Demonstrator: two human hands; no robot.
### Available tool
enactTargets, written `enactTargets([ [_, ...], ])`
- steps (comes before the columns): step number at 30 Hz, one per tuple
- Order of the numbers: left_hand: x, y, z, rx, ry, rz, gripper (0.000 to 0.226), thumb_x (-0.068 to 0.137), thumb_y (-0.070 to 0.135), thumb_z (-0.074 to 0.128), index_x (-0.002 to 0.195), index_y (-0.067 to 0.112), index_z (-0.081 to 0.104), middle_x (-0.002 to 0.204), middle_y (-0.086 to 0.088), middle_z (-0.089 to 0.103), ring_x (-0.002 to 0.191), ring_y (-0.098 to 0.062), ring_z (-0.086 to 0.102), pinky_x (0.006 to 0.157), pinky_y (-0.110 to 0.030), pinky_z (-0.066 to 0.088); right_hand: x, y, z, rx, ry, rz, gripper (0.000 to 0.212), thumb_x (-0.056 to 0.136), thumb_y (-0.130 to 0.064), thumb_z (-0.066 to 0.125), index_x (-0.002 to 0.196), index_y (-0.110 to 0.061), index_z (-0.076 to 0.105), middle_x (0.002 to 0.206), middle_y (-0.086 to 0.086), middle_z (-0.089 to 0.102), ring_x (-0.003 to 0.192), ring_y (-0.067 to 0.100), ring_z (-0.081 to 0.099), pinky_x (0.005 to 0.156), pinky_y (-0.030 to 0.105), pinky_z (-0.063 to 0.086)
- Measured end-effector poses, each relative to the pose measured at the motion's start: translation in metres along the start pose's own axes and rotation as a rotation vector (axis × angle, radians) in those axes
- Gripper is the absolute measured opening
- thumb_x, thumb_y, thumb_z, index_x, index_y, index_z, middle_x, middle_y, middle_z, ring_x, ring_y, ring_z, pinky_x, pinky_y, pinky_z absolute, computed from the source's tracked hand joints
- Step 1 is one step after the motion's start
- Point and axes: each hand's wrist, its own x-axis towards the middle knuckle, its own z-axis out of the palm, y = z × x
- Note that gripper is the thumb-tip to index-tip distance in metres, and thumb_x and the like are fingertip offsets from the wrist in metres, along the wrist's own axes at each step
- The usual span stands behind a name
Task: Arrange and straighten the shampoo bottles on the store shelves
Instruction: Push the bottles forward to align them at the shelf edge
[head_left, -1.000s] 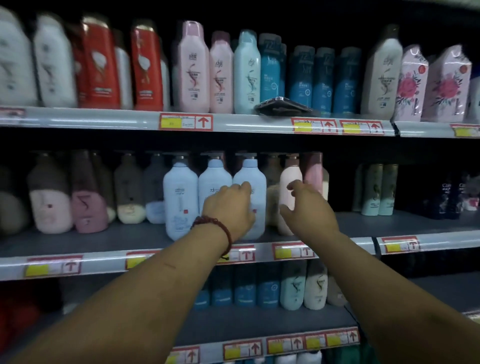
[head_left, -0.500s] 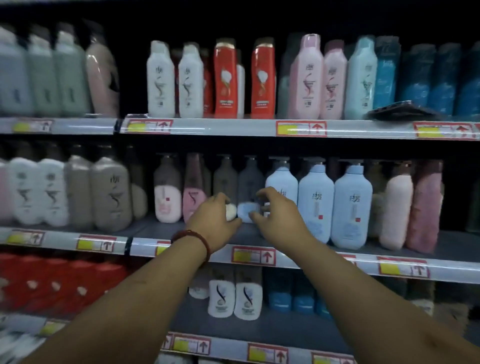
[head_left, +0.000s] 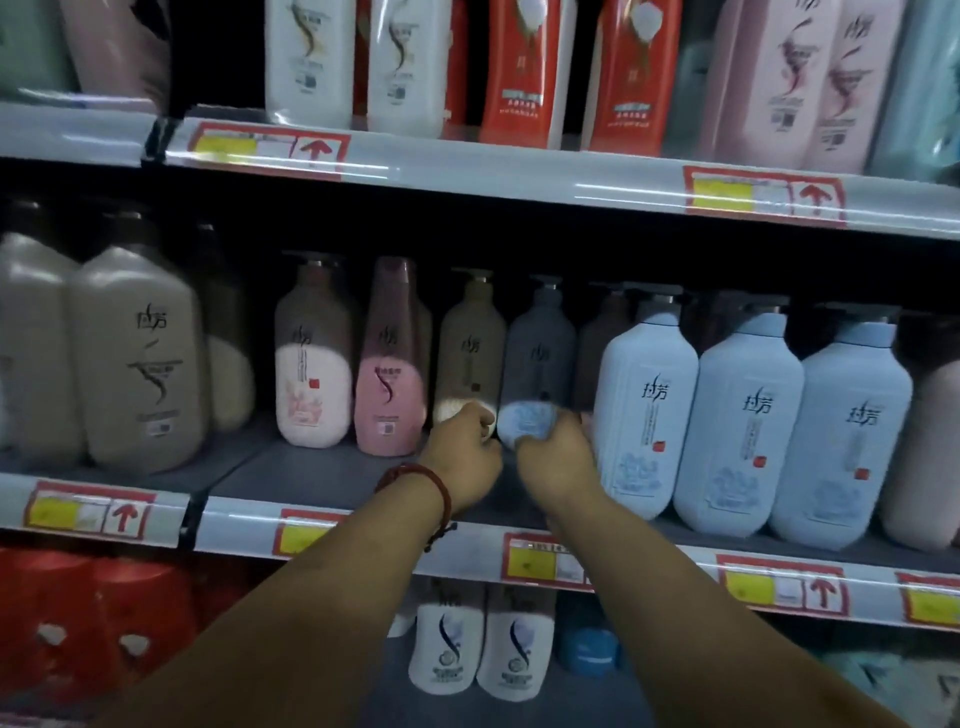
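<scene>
Two pump bottles stand set back in the dark middle shelf (head_left: 332, 470): a cream pump bottle (head_left: 470, 353) and a pale blue pump bottle (head_left: 540, 364) beside it. My left hand (head_left: 462, 457), with a red cord bracelet at the wrist, grips the base of the cream bottle. My right hand (head_left: 558, 460) grips the base of the pale blue one. Both hands cover the bottles' lowest part. Three light blue pump bottles (head_left: 743, 426) stand at the shelf front to the right.
Left of my hands stand a pink-and-white bottle (head_left: 311, 374), a pink bottle (head_left: 392, 374) and beige bottles (head_left: 140, 358). The upper shelf (head_left: 519, 171) holds white, red and pink bottles. The lower shelf holds white bottles (head_left: 478, 644) and red ones (head_left: 78, 623).
The view has swung left and closer. Both hands left the light blue front bottles and reached deeper to the two bottles standing further back, where they now grip the bases.
</scene>
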Motion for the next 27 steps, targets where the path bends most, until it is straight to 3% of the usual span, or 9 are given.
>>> enactTargets([
  [3,0.016,-0.007,0.014,-0.063,-0.028,-0.035,0.028,0.096,0.008,0.052,0.124,0.01,0.057,0.118,-0.008,0.063,0.108,-0.023,0.06,0.09,-0.028,0.047,0.014,0.003,0.011,0.029,0.038,0.064,0.044,0.093,-0.003,0.057,0.135,0.001,0.043,0.133,0.015,0.054,0.123,0.031,0.053,0.098,0.027,0.041],
  [5,0.025,-0.012,0.018,-0.123,-0.05,-0.055,0.033,0.096,0.008,0.053,0.129,0.012,0.055,0.123,-0.007,0.063,0.11,-0.022,0.06,0.094,-0.028,0.047,0.019,0.005,0.017,0.051,0.066,0.091,0.046,0.092,-0.005,0.057,0.135,0.001,0.041,0.136,0.018,0.054,0.123,0.033,0.054,0.102,0.035,0.045],
  [8,0.029,-0.017,0.019,-0.232,-0.087,-0.074,0.036,0.096,0.0,0.05,0.13,0.013,0.052,0.117,0.0,0.061,0.109,-0.017,0.058,0.093,-0.026,0.045,0.022,0.007,0.022,0.022,0.066,0.101,0.053,0.094,-0.01,0.056,0.142,0.0,0.035,0.14,0.018,0.05,0.128,0.032,0.05,0.099,0.031,0.041],
  [11,0.03,-0.023,0.02,-0.294,-0.128,-0.077,0.049,0.093,-0.007,0.048,0.138,0.012,0.049,0.131,-0.003,0.06,0.121,-0.019,0.057,0.106,-0.032,0.045,0.024,0.008,0.024,0.034,0.091,0.122,0.062,0.09,-0.008,0.054,0.146,-0.001,0.029,0.144,0.019,0.047,0.129,0.034,0.049,0.104,0.035,0.042],
  [14,0.031,-0.025,0.021,-0.292,-0.141,-0.079,0.055,0.092,-0.008,0.048,0.143,0.01,0.047,0.142,-0.008,0.055,0.132,-0.021,0.052,0.114,-0.037,0.04,0.021,0.005,0.026,0.053,0.103,0.122,0.071,0.083,-0.01,0.055,0.148,-0.002,0.026,0.144,0.021,0.045,0.128,0.038,0.049,0.104,0.048,0.046],
  [17,0.029,-0.022,0.019,-0.309,-0.127,-0.089,0.053,0.093,-0.009,0.046,0.143,0.008,0.047,0.143,-0.01,0.055,0.132,-0.023,0.052,0.112,-0.031,0.04,0.019,0.004,0.023,0.031,0.072,0.105,0.051,0.087,-0.014,0.059,0.131,-0.002,0.039,0.122,0.014,0.054,0.113,0.032,0.056,0.096,0.045,0.052],
  [19,0.026,-0.02,0.018,-0.326,-0.126,-0.093,0.052,0.094,-0.009,0.046,0.143,0.007,0.048,0.142,-0.009,0.056,0.131,-0.022,0.053,0.111,-0.03,0.041,0.016,0.002,0.023,0.0,0.069,0.095,0.048,0.088,-0.017,0.062,0.128,-0.004,0.04,0.114,0.009,0.049,0.108,0.028,0.054,0.093,0.04,0.051],
  [23,0.024,-0.017,0.018,-0.317,-0.104,-0.074,0.044,0.095,-0.005,0.047,0.136,0.011,0.055,0.134,-0.007,0.062,0.124,-0.02,0.058,0.111,-0.035,0.043,0.014,0.002,0.023,0.052,0.071,0.093,0.065,0.085,-0.017,0.064,0.137,-0.005,0.028,0.125,0.017,0.055,0.115,0.034,0.058,0.094,0.045,0.053],
  [27,0.022,-0.016,0.016,-0.337,-0.086,-0.082,0.044,0.093,-0.007,0.045,0.129,0.013,0.059,0.123,-0.004,0.067,0.115,-0.018,0.062,0.101,-0.029,0.049,0.014,0.002,0.02,0.039,0.078,0.062,0.071,0.092,-0.025,0.065,0.146,-0.005,0.024,0.133,0.011,0.048,0.126,0.032,0.049,0.099,0.034,0.044],
])
